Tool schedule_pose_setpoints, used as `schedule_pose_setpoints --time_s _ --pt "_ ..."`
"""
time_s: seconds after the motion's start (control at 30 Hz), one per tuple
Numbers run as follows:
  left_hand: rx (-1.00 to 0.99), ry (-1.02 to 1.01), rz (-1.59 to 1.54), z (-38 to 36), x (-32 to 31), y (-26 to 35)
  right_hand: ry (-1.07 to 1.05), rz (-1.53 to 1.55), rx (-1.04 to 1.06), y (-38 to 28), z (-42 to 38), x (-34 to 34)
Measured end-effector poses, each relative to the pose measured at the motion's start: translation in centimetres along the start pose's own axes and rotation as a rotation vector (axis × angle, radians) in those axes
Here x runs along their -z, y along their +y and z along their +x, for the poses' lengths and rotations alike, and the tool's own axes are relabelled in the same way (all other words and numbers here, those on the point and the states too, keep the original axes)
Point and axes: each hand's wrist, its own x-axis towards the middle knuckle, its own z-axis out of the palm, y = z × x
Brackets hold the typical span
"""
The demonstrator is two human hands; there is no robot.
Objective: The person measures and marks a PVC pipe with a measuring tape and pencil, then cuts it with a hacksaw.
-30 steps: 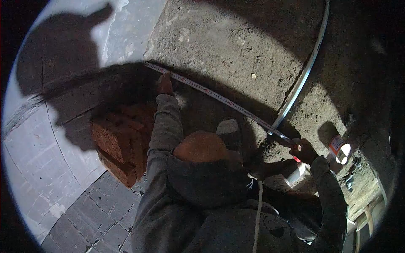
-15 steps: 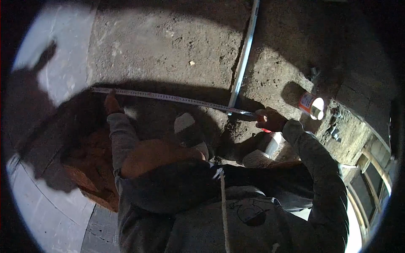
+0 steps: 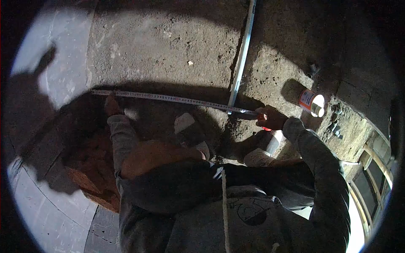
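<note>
A tape measure's white blade (image 3: 168, 98) stretches across the dirt floor, from the edge of the grey sheet at left to my right side. My left hand (image 3: 112, 105) grips the blade near its left end; shadow hides some of the fingers. My right hand (image 3: 273, 118) is wrapped round the red tape measure case (image 3: 262, 122) at the other end. A long, straight metal strip (image 3: 243, 59) lies on the ground, and the blade meets it close to its near end.
An orange-and-white tub (image 3: 311, 102) lies tipped on its side beyond my right hand. Smooth grey sheet (image 3: 69, 46) covers the left ground. A reddish-brown block (image 3: 95, 185) is beside my left leg. Curved wooden bars (image 3: 377, 166) stand at far right.
Both hands keep their hold on the tape measure, which stays stretched out. The view has shifted very slightly, and the right hand's fingers have turned a little around the case.
</note>
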Motion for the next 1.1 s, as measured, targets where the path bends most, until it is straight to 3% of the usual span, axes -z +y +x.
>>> schedule_pose_setpoints --time_s 0.07,0.1,0.17,0.27,0.3,0.37,0.4,0.47,0.53,0.6,0.97,1.03,1.1 --pt "-0.023 0.005 -0.022 0.2 0.8 1.0 -0.024 0.001 0.013 -0.4 -0.4 0.0" --pt "0.169 -0.074 -0.090 0.7 1.4 2.2 0.073 -0.015 0.024 -0.7 -0.8 -0.3" --pt "0.360 -0.151 -0.157 1.0 2.0 4.0 0.173 -0.030 0.036 -1.0 -1.0 -0.2" --pt "0.496 -0.003 -0.560 0.4 3.1 5.2 0.097 0.031 0.003 -0.7 -0.7 0.0" --pt "0.286 0.004 -0.210 0.2 3.7 5.3 0.034 0.020 0.012 -0.1 -0.4 -0.1" --pt "0.076 0.010 0.139 0.5 3.6 5.2 -0.030 0.007 0.021 0.3 -0.3 -0.2" --pt "0.568 0.017 -0.482 1.3 3.1 5.4 -0.009 0.015 -0.016 0.4 -0.4 -0.5" --pt "1.049 0.026 -1.112 1.8 1.1 4.1 0.013 0.023 -0.052 0.2 -0.7 -0.6" --pt "0.729 -0.041 -0.733 1.3 -1.7 1.0 0.054 0.060 -0.104 0.0 -1.3 -0.5" --pt "0.579 -0.030 -0.530 0.8 -0.9 2.1 0.033 0.055 -0.096 0.9 -1.2 -0.7" --pt "0.427 -0.021 -0.258 0.3 -0.2 2.8 0.013 0.046 -0.036 -0.8 -1.7 0.3" --pt "0.377 -0.037 -0.175 0.5 -0.5 3.1 0.101 0.016 0.020 -0.1 -1.8 -0.2" --pt "0.342 -0.056 -0.055 0.5 -0.1 3.9 0.196 0.019 0.205 2.7 -1.2 -1.7"
